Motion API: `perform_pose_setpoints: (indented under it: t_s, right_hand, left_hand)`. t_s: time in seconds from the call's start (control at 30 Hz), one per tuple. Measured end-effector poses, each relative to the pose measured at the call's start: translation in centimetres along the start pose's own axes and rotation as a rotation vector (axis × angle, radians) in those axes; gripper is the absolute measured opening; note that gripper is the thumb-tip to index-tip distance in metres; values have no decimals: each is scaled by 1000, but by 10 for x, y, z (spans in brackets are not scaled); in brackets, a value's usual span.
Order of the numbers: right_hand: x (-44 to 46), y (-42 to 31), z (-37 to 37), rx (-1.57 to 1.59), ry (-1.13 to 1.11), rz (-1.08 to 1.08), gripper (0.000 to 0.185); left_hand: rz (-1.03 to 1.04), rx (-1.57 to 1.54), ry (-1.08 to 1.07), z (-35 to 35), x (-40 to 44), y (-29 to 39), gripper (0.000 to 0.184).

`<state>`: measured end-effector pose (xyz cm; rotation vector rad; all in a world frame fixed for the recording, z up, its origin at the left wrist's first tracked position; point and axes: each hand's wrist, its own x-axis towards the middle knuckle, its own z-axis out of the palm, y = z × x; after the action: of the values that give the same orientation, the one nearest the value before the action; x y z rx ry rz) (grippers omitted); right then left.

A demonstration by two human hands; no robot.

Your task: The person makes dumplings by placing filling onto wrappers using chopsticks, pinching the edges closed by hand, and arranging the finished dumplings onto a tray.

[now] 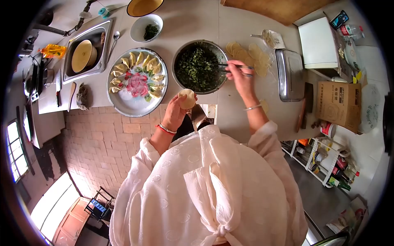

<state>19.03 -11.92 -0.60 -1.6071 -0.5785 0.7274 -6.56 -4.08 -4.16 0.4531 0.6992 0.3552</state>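
My left hand (174, 112) holds a round dumpling wrapper (187, 99) just in front of the metal bowl. In my right hand (241, 80) is a pair of chopsticks (221, 64), whose tips reach into the chopped green filling (198, 67) inside the metal bowl (221, 84). To the left, a floral enamel tray (123, 102) carries several folded dumplings (140, 58) along its rim. More flat wrappers (260, 61) lie overlapping on the counter to the right of the bowl, with a single wrapper (264, 106) nearer the edge, partly behind my right wrist.
A white bowl (158, 22) with some greens stands behind the tray. Further left are a spoon (116, 36) and a sink (107, 30) holding a yellow basin (84, 55). On the right sit a rectangular metal tin (289, 76), a cardboard box (338, 102) and a bottle rack (324, 164).
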Motion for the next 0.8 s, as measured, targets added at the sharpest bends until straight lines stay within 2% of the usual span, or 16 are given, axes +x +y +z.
perform_pose_setpoints:
  t_s: [0.07, 0.17, 0.27, 0.53, 0.8]
  right_hand:
    - [-7, -7, -16, -13, 49, 29, 23]
    - [-6, 22, -25, -10, 90, 44, 25]
    - [-4, 44, -19, 254, 92, 146, 24]
    - [-21, 56, 4, 473, 287, 307, 19]
    - [-24, 66, -2, 632, 319, 401, 20]
  left_hand:
    - [-2, 21, -24, -1, 4, 5, 34]
    - [-19, 46, -53, -4, 11, 8, 33]
    - [-36, 59, -40, 0, 12, 12, 30]
    - [-94, 63, -116, 0, 14, 15, 36]
    - [-148, 0, -162, -1, 20, 16, 41]
